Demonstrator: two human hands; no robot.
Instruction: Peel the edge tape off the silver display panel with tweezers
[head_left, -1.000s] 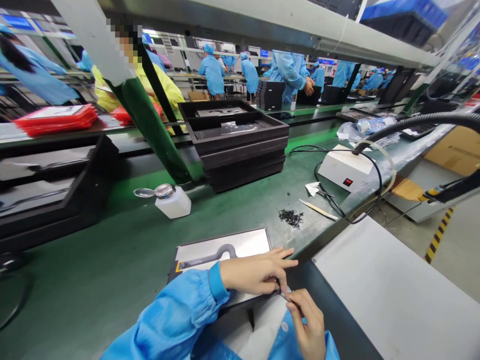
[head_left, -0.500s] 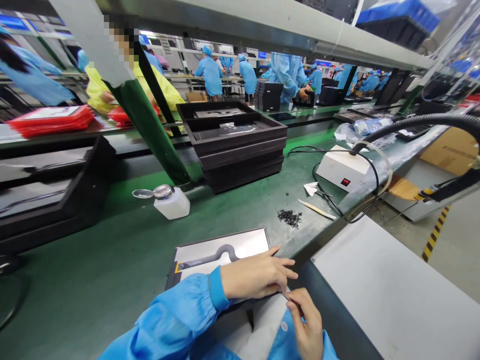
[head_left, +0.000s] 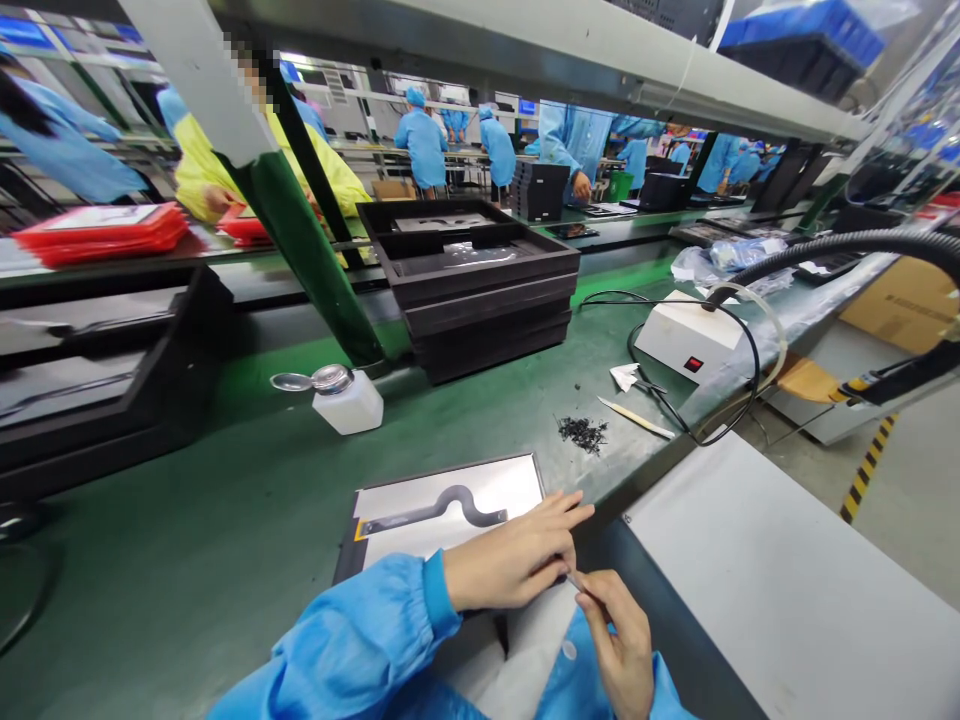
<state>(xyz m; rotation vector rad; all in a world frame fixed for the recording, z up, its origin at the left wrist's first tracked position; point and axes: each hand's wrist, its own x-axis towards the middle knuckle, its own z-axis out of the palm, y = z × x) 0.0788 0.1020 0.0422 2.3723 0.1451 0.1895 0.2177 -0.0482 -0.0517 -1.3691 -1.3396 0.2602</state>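
A flat display panel (head_left: 514, 478) with a silvery back and dark rim lies at the bench's front edge. A black curved ribbon cable (head_left: 405, 516) runs across its back from an orange-edged tab. My left hand (head_left: 517, 555) rests over the panel's near right part, its outer fingers stretched out. Its thumb and index fingertip come close to a thin, narrow piece (head_left: 574, 580) at the panel's right corner. My right hand (head_left: 619, 635) is closed in a pinch on that piece, whose kind I cannot make out. Part of the panel is hidden under my left hand and sleeve.
Black shavings (head_left: 583, 434) and a pale pointed stick (head_left: 636, 418) lie beyond the panel. A white dispenser bottle (head_left: 347, 403) stands with its lid up. Stacked black trays (head_left: 487, 310), a white box with hose (head_left: 688, 335) and another black tray (head_left: 180, 400) surround the work area.
My left hand has shifted slightly, its outer fingers now closer together, and more of the ribbon cable shows. My right hand keeps its pinch. Across the bench, a co-worker's hand has moved left, away from a dark box.
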